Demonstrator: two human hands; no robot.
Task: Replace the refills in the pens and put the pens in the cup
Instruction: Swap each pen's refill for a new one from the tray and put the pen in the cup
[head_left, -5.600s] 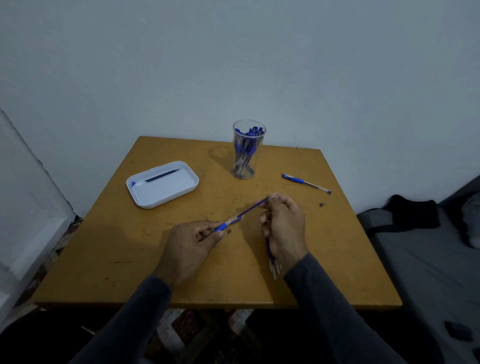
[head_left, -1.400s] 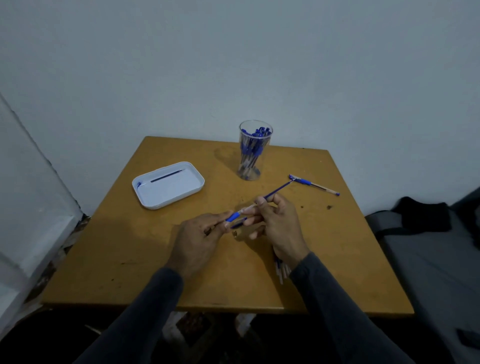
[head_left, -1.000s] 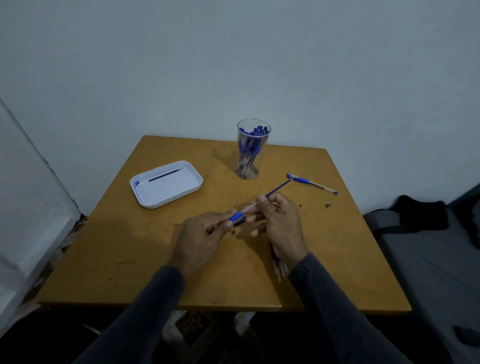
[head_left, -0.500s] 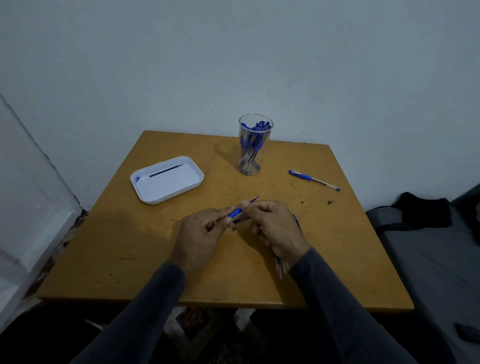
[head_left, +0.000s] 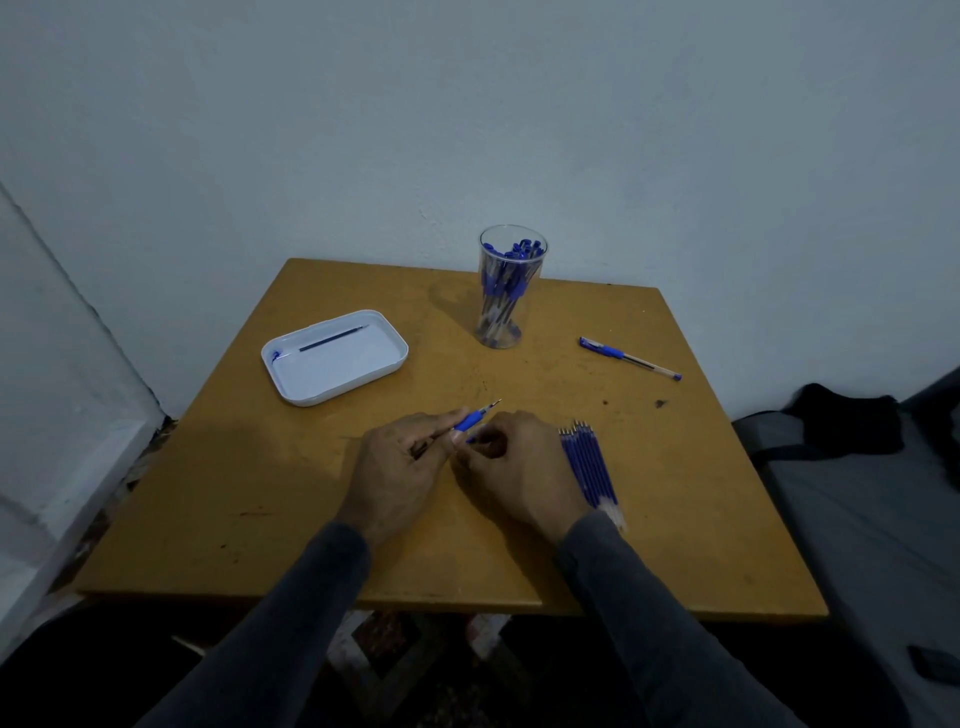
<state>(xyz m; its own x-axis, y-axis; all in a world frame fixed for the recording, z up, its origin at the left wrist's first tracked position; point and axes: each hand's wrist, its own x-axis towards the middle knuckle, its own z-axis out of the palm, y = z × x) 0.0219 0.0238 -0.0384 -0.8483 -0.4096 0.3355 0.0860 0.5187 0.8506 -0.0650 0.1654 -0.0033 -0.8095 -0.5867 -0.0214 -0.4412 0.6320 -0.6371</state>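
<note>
over a square yellow-brown wooden table (head_left: 291, 499), left hand (head_left: 397, 470) pinches a blue-gripped clear pen (head_left: 470, 420), tip pointing away; right hand (head_left: 519, 473) curls beside its grip, hold unclear. clear plastic cup of pens (head_left: 504, 286) stands behind.

The table (head_left: 675, 493) is a flat ochre yellow, with a few dark specks, under a plain pale blue-grey wall (head_left: 467, 104). The tray (head_left: 395, 343) is white and carries a dark blue refill (head_left: 332, 338) and a blue ink smear, while the clear cup (head_left: 511, 291) is packed with blue-capped pens. The bundle of refills (head_left: 592, 467) is deep blue with pale ends, the loose pen (head_left: 628, 358) is blue and translucent (tan toward one end), the pen (head_left: 470, 420) between the hands has a bright blue grip, and both sleeves (head_left: 649, 613) are dark grey.
</note>
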